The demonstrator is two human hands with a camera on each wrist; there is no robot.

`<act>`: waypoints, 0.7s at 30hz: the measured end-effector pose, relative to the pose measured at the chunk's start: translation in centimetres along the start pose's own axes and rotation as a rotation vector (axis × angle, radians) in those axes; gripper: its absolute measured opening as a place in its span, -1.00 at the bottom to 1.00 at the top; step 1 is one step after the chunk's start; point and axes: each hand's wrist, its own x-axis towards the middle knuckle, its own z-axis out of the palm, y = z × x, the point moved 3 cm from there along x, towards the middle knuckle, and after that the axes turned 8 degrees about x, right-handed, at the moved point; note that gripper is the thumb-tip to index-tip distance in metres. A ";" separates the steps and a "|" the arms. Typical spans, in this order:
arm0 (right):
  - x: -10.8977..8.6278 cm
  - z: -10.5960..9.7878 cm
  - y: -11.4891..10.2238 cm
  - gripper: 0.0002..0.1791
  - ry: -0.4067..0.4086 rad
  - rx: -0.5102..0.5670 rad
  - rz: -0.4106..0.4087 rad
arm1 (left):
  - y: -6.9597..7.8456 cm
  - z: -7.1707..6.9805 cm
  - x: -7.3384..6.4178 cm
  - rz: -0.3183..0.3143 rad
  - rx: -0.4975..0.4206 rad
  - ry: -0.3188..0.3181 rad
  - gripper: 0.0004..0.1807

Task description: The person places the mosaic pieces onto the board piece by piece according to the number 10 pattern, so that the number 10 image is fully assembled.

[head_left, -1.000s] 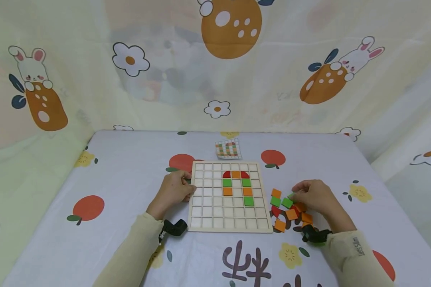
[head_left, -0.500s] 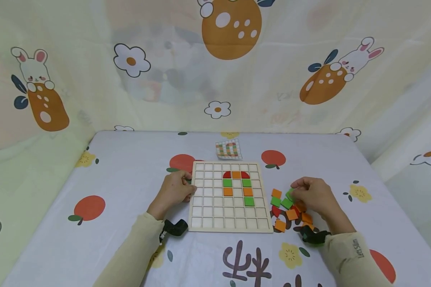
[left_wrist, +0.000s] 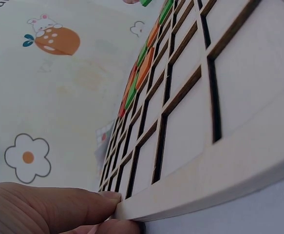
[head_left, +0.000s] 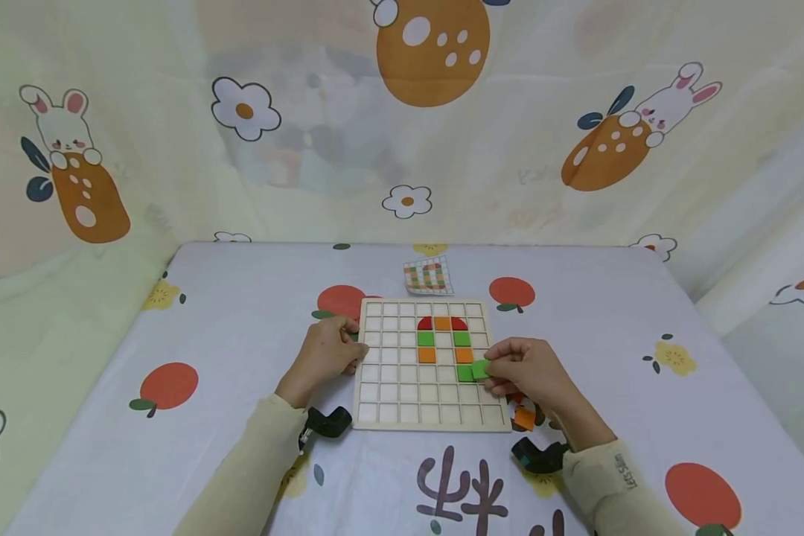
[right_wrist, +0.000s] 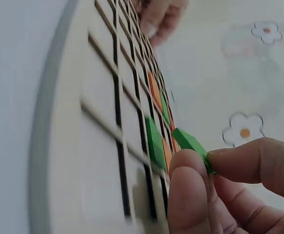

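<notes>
A wooden grid board (head_left: 402, 393) lies on the table, with red, orange and green tiles set in an arch in its upper right cells. My left hand (head_left: 326, 356) pinches the board's left edge between thumb and finger, as the left wrist view shows close up. Between the thumb and fingers of my right hand (head_left: 528, 374) is a green square tile (right_wrist: 191, 146), held tilted over the board's right side. In the head view it overlaps the lowest green tile (head_left: 465, 373) in the grid.
Behind the board lies a small printed pattern card (head_left: 428, 276). Loose tiles, among them an orange tile (head_left: 525, 419), lie right of the board, mostly hidden by my right hand. A patterned cloth (head_left: 254, 298) covers the table.
My right hand has picked the green tile from the loose pile and moved left with it to over the board's right columns. The left hand stays on the board's edge.
</notes>
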 end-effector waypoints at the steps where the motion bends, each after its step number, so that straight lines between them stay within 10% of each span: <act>1: 0.0 0.4 0.0 -0.70 -0.011 0.011 -0.001 | 0.0 0.0 0.0 0.000 -0.001 0.001 -0.67; 21: 1.8 5.7 -1.1 -0.77 -0.087 0.019 -0.026 | -0.1 0.0 0.1 -0.007 -0.006 -0.005 -0.66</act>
